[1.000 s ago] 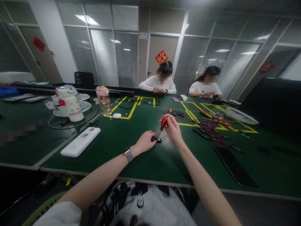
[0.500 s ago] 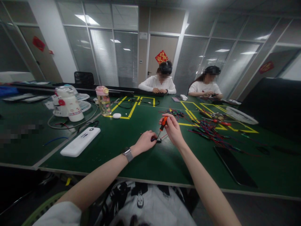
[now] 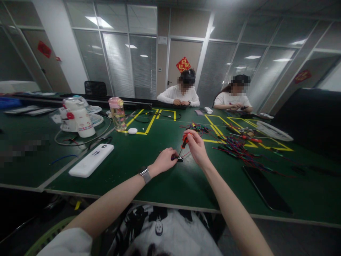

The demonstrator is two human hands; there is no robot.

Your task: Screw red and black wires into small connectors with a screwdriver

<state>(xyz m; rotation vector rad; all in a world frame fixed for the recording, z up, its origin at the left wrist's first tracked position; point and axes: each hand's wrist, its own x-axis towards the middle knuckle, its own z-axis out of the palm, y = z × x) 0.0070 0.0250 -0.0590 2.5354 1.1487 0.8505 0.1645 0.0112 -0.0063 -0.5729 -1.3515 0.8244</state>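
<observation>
My right hand [image 3: 196, 147] is closed round a small orange-handled screwdriver [image 3: 184, 141], held nearly upright with its tip down. The tip meets a small black part [image 3: 178, 158] with thin red wires, lying on the green table [image 3: 165, 181]. My left hand [image 3: 163, 160], with a watch on its wrist, pinches that black part and holds it against the table. The two hands are close together at the middle of the table.
A white power bank [image 3: 91, 160] lies to the left, with a white bottle [image 3: 79, 117] and a pink-lidded bottle [image 3: 117, 113] behind it. Several coloured wires [image 3: 237, 147] and a dark phone [image 3: 266, 188] lie to the right. Two people [image 3: 181, 94] sit across the table.
My right hand has turned slightly on the screwdriver, covering more of its handle. My left hand and the black part have stayed in place.
</observation>
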